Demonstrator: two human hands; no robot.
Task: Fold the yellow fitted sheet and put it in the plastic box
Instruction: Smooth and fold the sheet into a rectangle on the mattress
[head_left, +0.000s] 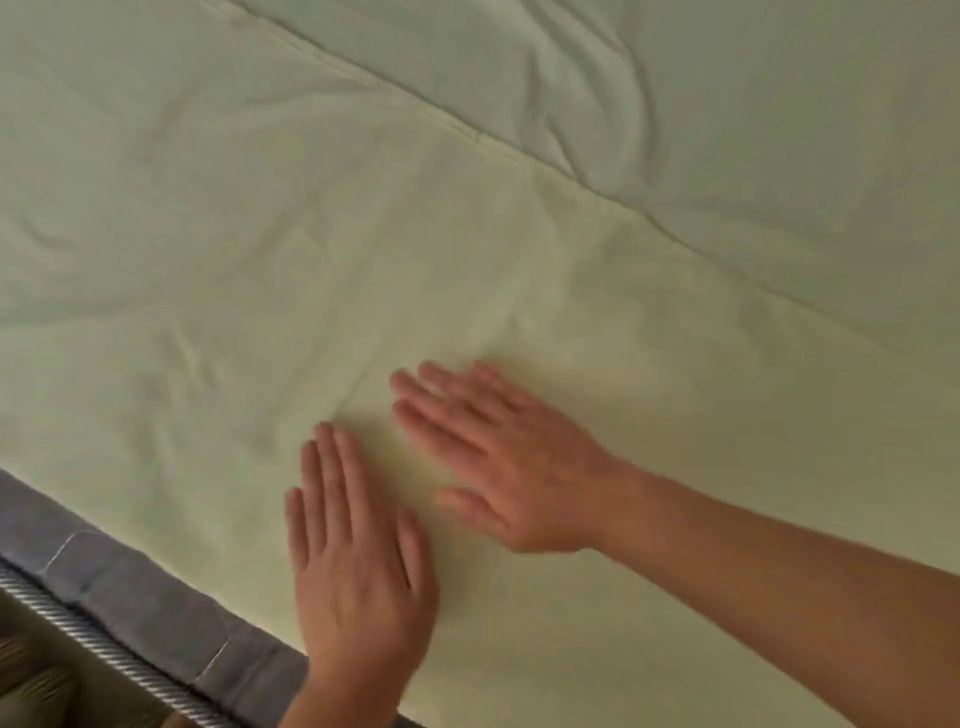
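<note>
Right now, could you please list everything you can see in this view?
yellow fitted sheet: one, pale yellow, spread across most of the view
hemmed edge: one, pale yellow, running diagonally across the sheet from the top to the right
mattress edge: one, grey, lower left, showing past the sheet's near edge
twisted cord: one, silver, lower left, along the mattress edge
left hand: one, palm down on the sheet, bottom centre
right hand: one, palm down on the sheet, beside the left hand, blurred
</note>
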